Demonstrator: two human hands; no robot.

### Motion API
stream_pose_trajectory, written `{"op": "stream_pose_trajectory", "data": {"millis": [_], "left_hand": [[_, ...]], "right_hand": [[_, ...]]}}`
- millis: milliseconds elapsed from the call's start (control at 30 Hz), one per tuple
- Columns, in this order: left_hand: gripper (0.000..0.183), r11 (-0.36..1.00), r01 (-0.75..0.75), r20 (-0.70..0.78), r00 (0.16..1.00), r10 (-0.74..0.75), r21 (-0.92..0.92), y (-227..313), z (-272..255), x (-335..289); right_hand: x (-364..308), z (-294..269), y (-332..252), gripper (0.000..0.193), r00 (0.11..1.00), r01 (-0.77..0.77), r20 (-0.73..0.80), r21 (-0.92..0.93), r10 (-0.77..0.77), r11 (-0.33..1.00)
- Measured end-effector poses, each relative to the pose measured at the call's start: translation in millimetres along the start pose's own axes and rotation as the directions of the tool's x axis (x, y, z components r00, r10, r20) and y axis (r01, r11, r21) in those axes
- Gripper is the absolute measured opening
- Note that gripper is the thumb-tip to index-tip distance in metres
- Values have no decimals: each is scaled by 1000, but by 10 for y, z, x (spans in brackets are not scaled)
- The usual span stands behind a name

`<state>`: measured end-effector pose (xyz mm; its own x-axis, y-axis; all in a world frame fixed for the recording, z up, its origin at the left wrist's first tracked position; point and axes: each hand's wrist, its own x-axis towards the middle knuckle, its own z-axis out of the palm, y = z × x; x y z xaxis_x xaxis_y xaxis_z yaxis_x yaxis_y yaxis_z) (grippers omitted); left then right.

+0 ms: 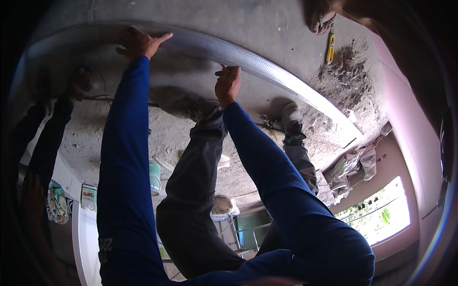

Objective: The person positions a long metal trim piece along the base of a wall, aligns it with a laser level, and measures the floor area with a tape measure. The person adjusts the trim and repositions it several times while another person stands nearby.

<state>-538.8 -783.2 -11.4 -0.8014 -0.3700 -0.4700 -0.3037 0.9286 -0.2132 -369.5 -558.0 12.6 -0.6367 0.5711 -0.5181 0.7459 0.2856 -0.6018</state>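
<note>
A long silvery metal profile (229, 55) lies across the concrete floor, its far right end catching bright light. My left hand (139, 42) rests on the profile's left part, thumb stretched out to the right and fingers apart. Close to the near edge of the profile, my right hand (228, 85) is closed, with its fingers curled at the tip. Whatever may be between those fingers is too small to make out. A yellow utility knife (330, 48) lies on the floor beyond the profile, at the right.
Another person's sandalled foot (324, 19) is by the knife; someone else's legs (53, 128) stand at the left. Debris (350, 76) covers the floor at the right. Behind my legs are a green bucket (155, 177), crumpled sacks (350, 171) and a bright window opening (381, 214).
</note>
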Motion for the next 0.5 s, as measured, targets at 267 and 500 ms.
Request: {"op": "stream_pose_trajectory", "data": {"millis": [267, 500], "left_hand": [[143, 997, 0, 66, 998, -5, 74, 2, -10, 49], [142, 995, -22, 70, 997, 15, 101, 43, -127, 5]], "right_hand": [[418, -1057, 1227, 9, 981, -66, -165, 228, 106, 971], [770, -2909, 2029, 20, 838, -154, -485, 230, 251, 961]]}}
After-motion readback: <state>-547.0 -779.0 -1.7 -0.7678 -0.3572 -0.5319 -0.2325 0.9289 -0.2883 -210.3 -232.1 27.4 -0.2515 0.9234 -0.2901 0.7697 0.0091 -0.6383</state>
